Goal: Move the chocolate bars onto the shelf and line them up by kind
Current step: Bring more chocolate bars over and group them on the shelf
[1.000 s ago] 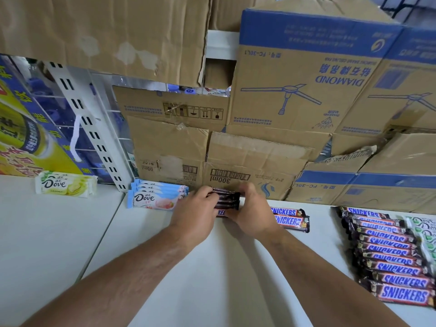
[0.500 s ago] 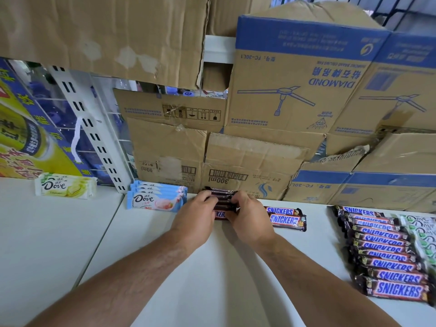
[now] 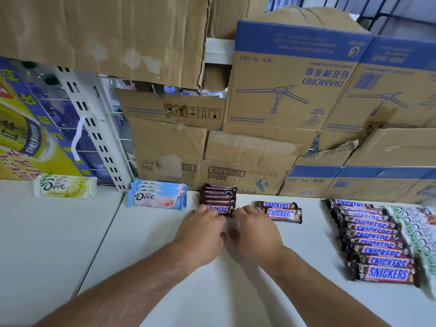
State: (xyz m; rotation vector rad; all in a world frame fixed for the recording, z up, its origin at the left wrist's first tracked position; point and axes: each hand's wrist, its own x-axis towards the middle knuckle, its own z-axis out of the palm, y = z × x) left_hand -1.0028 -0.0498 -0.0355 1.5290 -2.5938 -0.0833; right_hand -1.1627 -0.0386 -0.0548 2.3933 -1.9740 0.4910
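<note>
Head view, looking down at the white shelf (image 3: pixel 141 267). I see the left hand (image 3: pixel 200 234) and the right hand (image 3: pixel 256 232) lying palm-down side by side, thumbs nearly meeting between them. Both have their fingers reaching forward and hold nothing. The fingertips touch the two ends of the nearest bar in the short Snickers row (image 3: pixel 218 198), which lies at 12 o'clock from the hands. This row is a tight run of dark wrappers set one behind another, and its far end reaches the cardboard boxes (image 3: pixel 236 161) at the back. The thumbs lie back from the bar, so it is touched rather than pinched. At 2 o'clock from the right hand, just beside that row, is a Snickers pair (image 3: pixel 279 210), two bars laid parallel and touching. At 3 o'clock, well apart, the long Snickers row (image 3: pixel 375 244) runs from the front edge toward the boxes. The green Dove bars (image 3: pixel 415 227) are ranked along its outer side. At 10 o'clock from the left hand, near the short row, are the pink Dove bars (image 3: pixel 158 197), overlapped in a stack. Farther out toward 9 o'clock, past the slotted upright (image 3: pixel 94 133), a single yellow Dove bar (image 3: pixel 64 186) lies on the neighbouring shelf panel. An inverted fan carton (image 3: pixel 295 79) stands at 1 o'clock above the boxes.
</note>
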